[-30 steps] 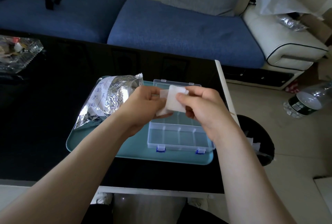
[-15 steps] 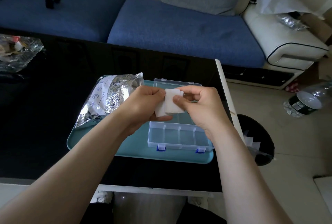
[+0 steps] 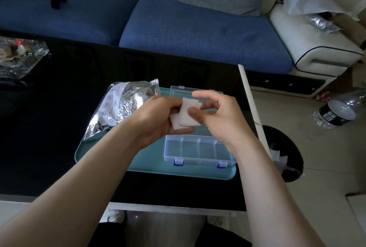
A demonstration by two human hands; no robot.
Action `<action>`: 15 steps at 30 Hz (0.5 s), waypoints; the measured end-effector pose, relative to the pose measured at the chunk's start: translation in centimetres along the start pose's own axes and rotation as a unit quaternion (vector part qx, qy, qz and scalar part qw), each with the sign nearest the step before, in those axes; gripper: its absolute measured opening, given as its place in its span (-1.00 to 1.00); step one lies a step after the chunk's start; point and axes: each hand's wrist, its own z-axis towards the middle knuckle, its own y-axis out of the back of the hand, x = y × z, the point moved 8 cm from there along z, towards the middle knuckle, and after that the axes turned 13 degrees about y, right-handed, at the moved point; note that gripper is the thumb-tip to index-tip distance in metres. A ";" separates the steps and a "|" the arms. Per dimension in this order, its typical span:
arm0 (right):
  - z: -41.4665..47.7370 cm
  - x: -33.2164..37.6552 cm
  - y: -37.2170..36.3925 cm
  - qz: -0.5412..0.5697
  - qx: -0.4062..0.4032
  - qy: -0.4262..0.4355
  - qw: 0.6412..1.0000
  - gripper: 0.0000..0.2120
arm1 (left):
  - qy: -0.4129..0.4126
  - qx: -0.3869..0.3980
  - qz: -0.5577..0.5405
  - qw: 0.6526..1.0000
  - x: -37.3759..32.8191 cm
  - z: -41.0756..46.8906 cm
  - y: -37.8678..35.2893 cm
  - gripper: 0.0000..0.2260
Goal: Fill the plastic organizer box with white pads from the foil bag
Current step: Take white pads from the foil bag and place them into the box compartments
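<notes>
A small stack of white pads (image 3: 186, 113) is held above the clear plastic organizer box (image 3: 198, 150), which lies open on a teal tray (image 3: 150, 165). My left hand (image 3: 156, 119) grips the stack from the left and below. My right hand (image 3: 219, 117) pinches the top pad, thumb on its face, with the index finger lifted. The box's near row of compartments looks empty; its lid (image 3: 178, 91) lies flat behind the hands. The crumpled foil bag (image 3: 120, 108) lies on the tray's left part, its mouth toward my left hand.
The tray sits near the right edge of a black glossy table (image 3: 59, 108). A glass dish (image 3: 17, 56) stands at the far left. A black bin (image 3: 285, 153) and a plastic bottle (image 3: 338, 112) are on the floor to the right. A blue sofa (image 3: 198, 30) is behind.
Both hands have dropped slightly with the pads. My right thumb has slid down over the top pad, shifting it off the stack, and the right index finger has lifted.
</notes>
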 end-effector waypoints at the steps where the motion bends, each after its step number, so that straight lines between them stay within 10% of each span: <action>1: 0.0 0.1 -0.1 -0.011 0.003 0.003 1.000 -0.71 | 0.003 0.006 -0.003 1.000 0.0 0.0 -0.1 -0.70; 7: 0.4 1.1 0.7 -0.052 -0.047 0.067 0.995 -0.84 | -0.038 -0.002 0.043 0.998 -0.3 -0.3 -0.7 -0.59; 15: 0.1 -1.3 1.0 0.183 -0.090 -0.109 0.973 -0.87 | -0.071 -0.111 0.038 0.990 -0.5 0.4 1.0 -0.60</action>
